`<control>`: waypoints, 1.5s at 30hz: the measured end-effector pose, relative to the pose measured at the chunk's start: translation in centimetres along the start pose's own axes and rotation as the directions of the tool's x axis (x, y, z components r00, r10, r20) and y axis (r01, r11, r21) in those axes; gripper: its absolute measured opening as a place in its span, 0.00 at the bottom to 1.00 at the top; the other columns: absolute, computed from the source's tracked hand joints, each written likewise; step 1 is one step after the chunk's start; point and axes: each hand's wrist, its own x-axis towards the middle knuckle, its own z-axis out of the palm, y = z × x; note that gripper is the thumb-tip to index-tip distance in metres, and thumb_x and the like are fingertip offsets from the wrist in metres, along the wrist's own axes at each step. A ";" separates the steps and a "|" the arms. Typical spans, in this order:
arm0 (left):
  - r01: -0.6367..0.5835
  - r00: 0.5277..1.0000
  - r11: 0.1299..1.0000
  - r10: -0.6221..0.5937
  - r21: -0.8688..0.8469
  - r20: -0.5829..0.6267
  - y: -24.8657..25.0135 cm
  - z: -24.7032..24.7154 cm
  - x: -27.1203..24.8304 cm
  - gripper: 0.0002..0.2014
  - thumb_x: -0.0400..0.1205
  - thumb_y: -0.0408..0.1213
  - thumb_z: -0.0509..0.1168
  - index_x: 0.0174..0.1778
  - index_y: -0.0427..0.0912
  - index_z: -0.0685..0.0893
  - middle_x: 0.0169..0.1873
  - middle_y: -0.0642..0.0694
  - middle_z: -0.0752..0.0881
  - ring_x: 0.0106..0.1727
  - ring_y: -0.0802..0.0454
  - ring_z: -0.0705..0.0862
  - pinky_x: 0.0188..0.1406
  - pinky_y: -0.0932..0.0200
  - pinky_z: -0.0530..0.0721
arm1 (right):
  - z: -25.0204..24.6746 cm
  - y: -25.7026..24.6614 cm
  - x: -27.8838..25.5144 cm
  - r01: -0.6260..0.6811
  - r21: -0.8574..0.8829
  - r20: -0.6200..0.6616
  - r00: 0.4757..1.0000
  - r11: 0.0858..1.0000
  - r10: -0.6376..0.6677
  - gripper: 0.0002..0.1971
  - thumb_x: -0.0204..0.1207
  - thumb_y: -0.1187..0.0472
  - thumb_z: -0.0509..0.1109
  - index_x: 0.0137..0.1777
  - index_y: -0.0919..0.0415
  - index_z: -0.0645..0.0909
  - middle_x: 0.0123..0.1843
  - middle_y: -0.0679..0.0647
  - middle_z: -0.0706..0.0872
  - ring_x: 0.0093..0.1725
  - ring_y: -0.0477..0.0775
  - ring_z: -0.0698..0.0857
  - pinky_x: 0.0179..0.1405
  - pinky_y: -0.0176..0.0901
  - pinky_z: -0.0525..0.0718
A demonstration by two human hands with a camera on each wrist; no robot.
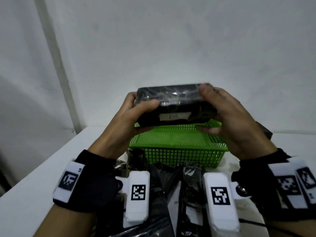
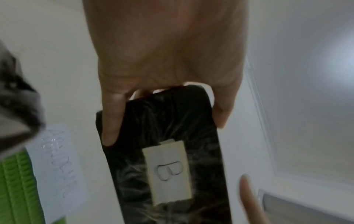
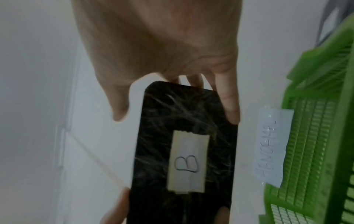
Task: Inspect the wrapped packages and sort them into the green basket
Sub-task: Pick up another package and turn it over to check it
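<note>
A black plastic-wrapped package [image 1: 174, 106] hangs in the air above the green basket [image 1: 177, 156], held at both ends. My left hand [image 1: 135, 110] grips its left end, thumb on the near face. My right hand [image 1: 220, 110] grips the right end, fingers over the top and under the bottom. A pale label [image 2: 168, 169] with a handwritten "B" is taped to the package [image 2: 162, 151] and shows in both wrist views [image 3: 188, 163]. The basket's [image 3: 316, 136] inside looks empty from the head view.
Several more black wrapped packages [image 1: 164, 185] lie in a pile on the white table [image 1: 42, 177] in front of the basket. A white handwritten paper tag [image 3: 272, 145] hangs on the basket's wall. A white wall stands close behind the table.
</note>
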 end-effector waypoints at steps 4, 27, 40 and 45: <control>-0.091 0.996 0.996 0.091 -0.020 0.017 -0.2 0.3 0.2 0.27 0.65 0.46 0.79 0.58 0.48 0.78 0.46 0.54 0.90 0.48 0.58 0.89 0.56 0.53 0.85 | 0.2 0.8 0.4 0.090 0.012 -0.012 0.996 0.996 -0.090 0.14 0.68 0.53 0.82 0.51 0.48 0.83 0.44 0.44 0.91 0.47 0.46 0.91 0.54 0.49 0.87; 0.079 0.994 0.993 -0.085 -0.092 -0.065 -0.8 0.4 0.1 0.28 0.75 0.48 0.74 0.69 0.47 0.75 0.51 0.51 0.90 0.54 0.52 0.90 0.39 0.55 0.89 | 0.1 1.1 0.6 0.388 -0.143 -0.105 0.909 0.911 -0.403 0.20 0.73 0.52 0.77 0.65 0.45 0.80 0.76 0.46 0.78 0.75 0.46 0.79 0.75 0.58 0.80; 0.006 0.989 0.999 -0.013 -0.045 -0.144 -1.1 0.4 0.4 0.29 0.77 0.36 0.74 0.72 0.45 0.71 0.40 0.53 0.93 0.42 0.56 0.92 0.35 0.62 0.86 | 0.4 1.6 0.5 0.112 -0.030 -0.076 0.991 0.993 -0.114 0.36 0.72 0.67 0.81 0.77 0.52 0.70 0.55 0.47 0.85 0.42 0.35 0.90 0.38 0.32 0.88; -0.036 0.983 0.998 0.044 0.050 -0.180 -0.8 0.6 0.3 0.24 0.81 0.39 0.70 0.72 0.46 0.73 0.48 0.52 0.90 0.43 0.61 0.91 0.38 0.63 0.85 | 0.8 1.4 0.2 0.192 -0.173 -0.114 0.970 0.966 -0.213 0.44 0.67 0.56 0.85 0.81 0.50 0.66 0.64 0.43 0.84 0.58 0.40 0.88 0.60 0.46 0.90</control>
